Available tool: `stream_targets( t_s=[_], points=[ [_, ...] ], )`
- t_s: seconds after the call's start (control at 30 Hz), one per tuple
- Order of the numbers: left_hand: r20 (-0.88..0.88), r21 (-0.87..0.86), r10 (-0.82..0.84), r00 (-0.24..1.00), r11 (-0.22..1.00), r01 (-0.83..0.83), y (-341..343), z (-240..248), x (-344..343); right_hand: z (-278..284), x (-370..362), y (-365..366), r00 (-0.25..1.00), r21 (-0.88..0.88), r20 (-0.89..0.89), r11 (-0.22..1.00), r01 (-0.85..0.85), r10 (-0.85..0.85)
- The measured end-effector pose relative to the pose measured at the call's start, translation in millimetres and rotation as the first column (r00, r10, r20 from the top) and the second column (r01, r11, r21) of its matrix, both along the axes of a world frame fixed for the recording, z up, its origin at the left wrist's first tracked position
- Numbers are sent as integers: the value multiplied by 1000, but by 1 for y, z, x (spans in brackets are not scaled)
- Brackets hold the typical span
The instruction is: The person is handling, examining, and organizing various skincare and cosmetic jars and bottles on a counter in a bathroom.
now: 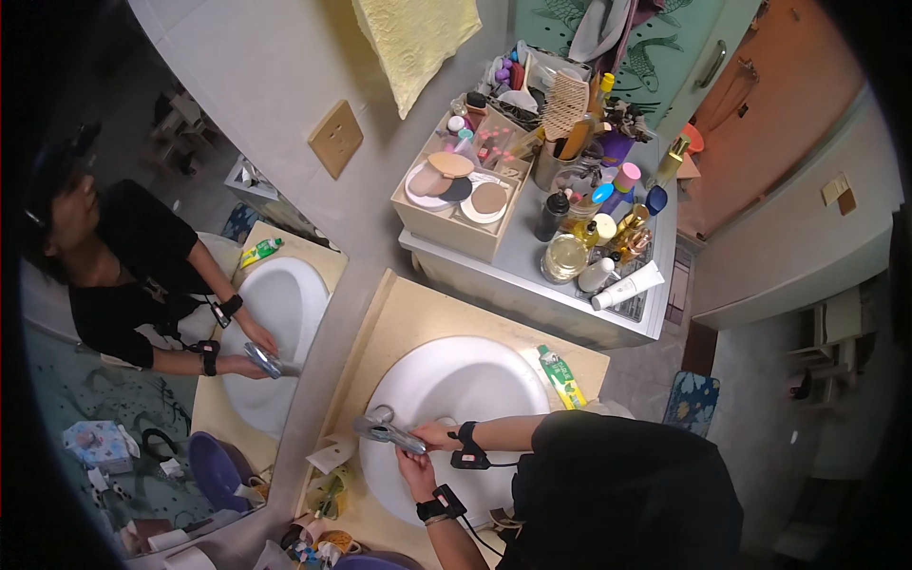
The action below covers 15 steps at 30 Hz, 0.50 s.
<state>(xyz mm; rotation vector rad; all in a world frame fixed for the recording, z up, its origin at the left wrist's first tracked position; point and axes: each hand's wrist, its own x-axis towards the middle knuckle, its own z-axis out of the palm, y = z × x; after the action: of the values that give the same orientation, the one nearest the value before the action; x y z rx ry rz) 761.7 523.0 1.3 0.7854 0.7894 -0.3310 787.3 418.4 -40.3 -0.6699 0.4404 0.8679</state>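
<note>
Over the white oval washbasin (388, 484), both hands are close together at the end of a chrome tap (388, 432). My right hand (439, 437) comes in from the right, its fingers stretched toward the tip of the spout. Just below it in the picture is my left hand (414, 475), fingers pointing up beside the spout and partly hidden by it. Neither hand shows anything held. Each wrist wears a black strap with a small box and a cable. Whether water runs cannot be made out.
A green and yellow tube (561, 377) lies on the beige counter (446, 309) by the basin's rim. Bottles and a white tube (628, 286) crowd a grey cabinet beside a cosmetics box (464, 224). A mirror (313, 313) borders the counter; small items stand at its lower end.
</note>
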Motion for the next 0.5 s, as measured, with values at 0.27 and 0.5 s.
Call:
stream_targets(
  t_s=[0.27, 0.5],
  points=[
    [200, 309, -167, 965, 946, 100, -2, -7, -2, -16, -2, 19, 982, 183, -174, 977, 105, -73],
    [127, 143, -79, 989, 988, 61, -18, -29, -1, -19, -9, 30, 961, 22, -192, 979, 205, -197]
  ],
)
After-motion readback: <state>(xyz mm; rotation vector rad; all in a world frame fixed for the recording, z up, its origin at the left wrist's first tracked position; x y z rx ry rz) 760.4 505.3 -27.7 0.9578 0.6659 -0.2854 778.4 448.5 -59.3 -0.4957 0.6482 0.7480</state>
